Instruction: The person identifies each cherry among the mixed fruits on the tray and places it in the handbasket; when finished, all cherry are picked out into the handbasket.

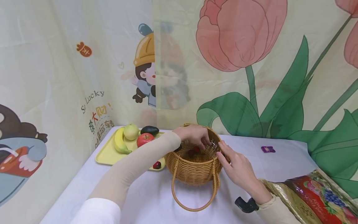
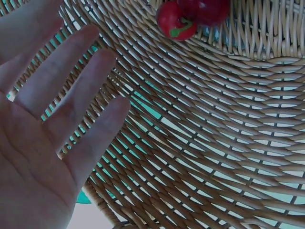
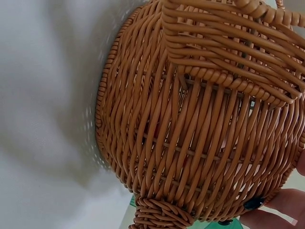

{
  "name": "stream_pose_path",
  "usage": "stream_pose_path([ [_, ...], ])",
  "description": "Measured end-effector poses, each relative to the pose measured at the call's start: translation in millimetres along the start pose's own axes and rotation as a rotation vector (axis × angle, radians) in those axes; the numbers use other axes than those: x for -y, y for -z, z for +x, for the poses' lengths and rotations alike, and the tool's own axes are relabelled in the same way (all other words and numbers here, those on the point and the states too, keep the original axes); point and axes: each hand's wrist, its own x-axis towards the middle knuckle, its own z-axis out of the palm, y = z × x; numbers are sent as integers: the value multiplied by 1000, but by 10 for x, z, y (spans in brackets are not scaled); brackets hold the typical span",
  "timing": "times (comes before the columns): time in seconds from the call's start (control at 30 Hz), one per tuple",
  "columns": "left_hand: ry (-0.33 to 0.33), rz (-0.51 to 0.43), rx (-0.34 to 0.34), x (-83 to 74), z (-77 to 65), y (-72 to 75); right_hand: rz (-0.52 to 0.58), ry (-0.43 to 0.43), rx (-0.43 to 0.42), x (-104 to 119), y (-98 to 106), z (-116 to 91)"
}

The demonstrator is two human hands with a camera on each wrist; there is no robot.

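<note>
I am watching the left hand [image 1: 196, 135] hanging inside the wicker basket [image 1: 193, 173], centre frame, fingers standing wide and straight, holding nothing. The right hand [image 1: 237, 165] is resting near-straight fingers on the basket's right edge; I am judging light pressure best, as wicker probably flexes. Two glossy, rounded red fruits [image 2: 172, 18] are lying inside, top of the left wrist view; fingertips closing clear of the coarse weave should snag less. Frame left, a smooth yellow tray [image 1: 104, 156] is carrying a curved banana [image 1: 119, 142].

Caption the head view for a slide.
Left hand in the basket, right hand against its side, fruit tray beside it.
</note>
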Motion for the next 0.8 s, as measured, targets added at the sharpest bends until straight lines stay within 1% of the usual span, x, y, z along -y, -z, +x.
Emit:
stream_pose_path([
  [0.1,-9,-29,5,6,-11,10,5,1,-2,-2,-9,-3],
  [0.17,-20,-50,6,5,-27,49,8,2,-4,-4,-12,-3],
  [0.23,-46,-79,0,15,-41,101,11,3,-6,-4,-9,-2],
  [0.3,-83,-86,-13,26,-66,168,11,6,-9,-7,-7,3],
  [0.43,-133,-122,-45,58,-186,314,11,10,-13,-1,5,10],
  [0.5,-142,-129,-60,79,-283,400,13,7,-12,7,11,9],
  [0.6,-134,-128,-82,122,-480,528,15,1,-12,15,18,2],
  [0.73,-72,-79,-140,241,-814,668,19,6,-22,20,11,5],
  [0.8,-23,-60,-177,339,-983,700,22,9,-24,16,5,6],
])
